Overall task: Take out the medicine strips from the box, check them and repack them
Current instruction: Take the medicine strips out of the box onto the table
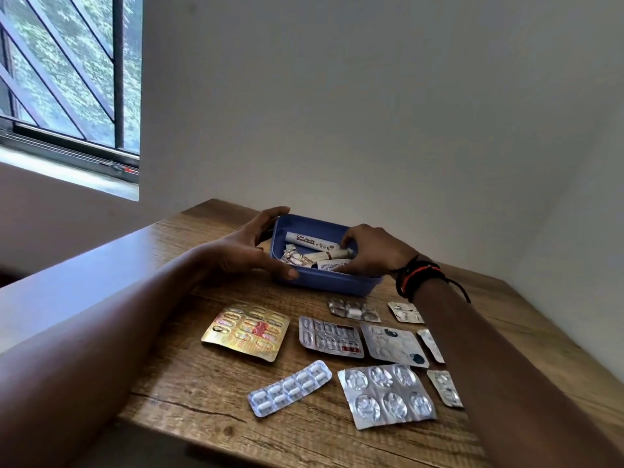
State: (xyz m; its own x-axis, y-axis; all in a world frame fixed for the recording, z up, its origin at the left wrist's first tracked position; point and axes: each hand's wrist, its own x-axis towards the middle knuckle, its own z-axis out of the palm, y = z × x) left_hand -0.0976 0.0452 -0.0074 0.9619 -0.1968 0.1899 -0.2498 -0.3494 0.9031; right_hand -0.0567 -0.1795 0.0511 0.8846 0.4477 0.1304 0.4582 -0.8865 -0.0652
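Fingers (277, 211) of left hand (236, 251) clasp blue box (324, 285); right hand (374, 251) pinches small tube (332, 255) inside.

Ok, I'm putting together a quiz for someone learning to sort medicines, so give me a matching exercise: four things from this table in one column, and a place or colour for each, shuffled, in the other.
Things
1. tube
2. gold strip
3. long narrow strip
4. box

Place or colour
A. blue, at the far end of the table
B. lying inside the box
C. in front of the gold strip, nearer the person
D. leftmost of the laid-out strips

Pairs: 1-B, 2-D, 3-C, 4-A
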